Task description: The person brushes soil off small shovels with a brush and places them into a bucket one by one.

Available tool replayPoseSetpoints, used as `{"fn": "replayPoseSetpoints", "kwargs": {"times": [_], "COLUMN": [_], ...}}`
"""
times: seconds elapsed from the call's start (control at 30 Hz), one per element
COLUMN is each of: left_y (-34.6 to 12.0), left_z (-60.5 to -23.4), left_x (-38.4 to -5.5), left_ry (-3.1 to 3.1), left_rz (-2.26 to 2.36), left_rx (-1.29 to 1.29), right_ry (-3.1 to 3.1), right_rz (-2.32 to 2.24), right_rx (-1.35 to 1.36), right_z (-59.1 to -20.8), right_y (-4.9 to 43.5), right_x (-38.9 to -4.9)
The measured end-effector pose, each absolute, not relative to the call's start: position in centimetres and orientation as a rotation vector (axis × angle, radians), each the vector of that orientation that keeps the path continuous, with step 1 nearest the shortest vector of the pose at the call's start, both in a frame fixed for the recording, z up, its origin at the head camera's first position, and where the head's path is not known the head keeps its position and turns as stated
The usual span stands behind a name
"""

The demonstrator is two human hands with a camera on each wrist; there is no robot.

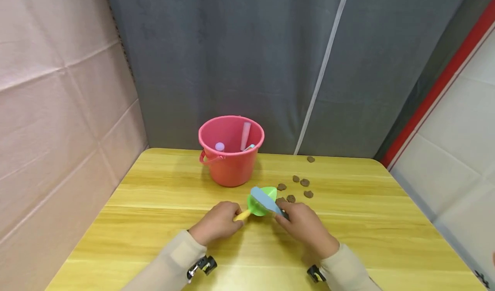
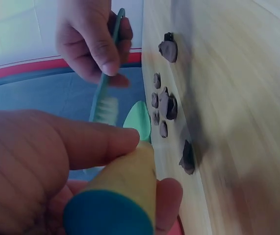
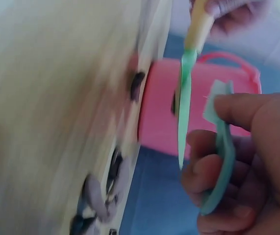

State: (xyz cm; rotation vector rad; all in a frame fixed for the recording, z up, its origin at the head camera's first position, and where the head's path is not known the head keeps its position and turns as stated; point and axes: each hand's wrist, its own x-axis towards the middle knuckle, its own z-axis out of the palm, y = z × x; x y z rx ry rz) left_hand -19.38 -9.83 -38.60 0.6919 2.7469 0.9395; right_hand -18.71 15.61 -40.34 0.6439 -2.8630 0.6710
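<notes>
My left hand (image 1: pixel 218 222) grips the yellow handle of a small toy shovel (image 1: pixel 255 208) with a green, leaf-shaped blade. Thumb and fingers wrap the handle (image 2: pixel 125 178), whose blue end faces the left wrist camera. In my right hand (image 1: pixel 305 226) is a blue-green brush (image 1: pixel 264 199) with pale bristles (image 2: pixel 107 110); its head overlaps the shovel blade in the head view. The right wrist view shows a small dark lump (image 3: pixel 174 103) along the blade's face. Several brown lumps (image 1: pixel 291 198) lie on the table just beyond and right of the right hand.
A pink bucket (image 1: pixel 232 170) stands behind the shovel on the wood-grain table (image 1: pixel 154 196), its handle hanging at the front left. Inside the bucket are a pink stick-like handle (image 1: pixel 245 136) and other small items. One brown lump (image 1: pixel 311 159) sits near the table's back edge, before a grey curtain (image 1: pixel 232 67).
</notes>
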Motion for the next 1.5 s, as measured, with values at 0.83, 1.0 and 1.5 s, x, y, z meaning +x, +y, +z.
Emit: {"fn": "replayPoseSetpoints", "kwargs": {"times": [0.83, 1.0, 1.5], "left_y": [-10.3, -10.4, -11.0], "left_z": [-38.7, -38.5, -39.2], "left_x": [-19.4, -19.8, -20.1], "left_ry": [2.797, 2.843, 2.875], "left_rz": [0.94, 1.015, 1.07], "left_rx": [0.66, 0.617, 0.578], "right_ry": [-2.938, -2.926, -2.941], "right_rz": [0.693, 0.716, 0.745], "right_rx": [0.234, 0.242, 0.243], "right_z": [-40.7, -40.7, -40.6], "right_y": [19.8, 19.8, 19.1], "right_x": [-19.5, -19.5, -19.8]}}
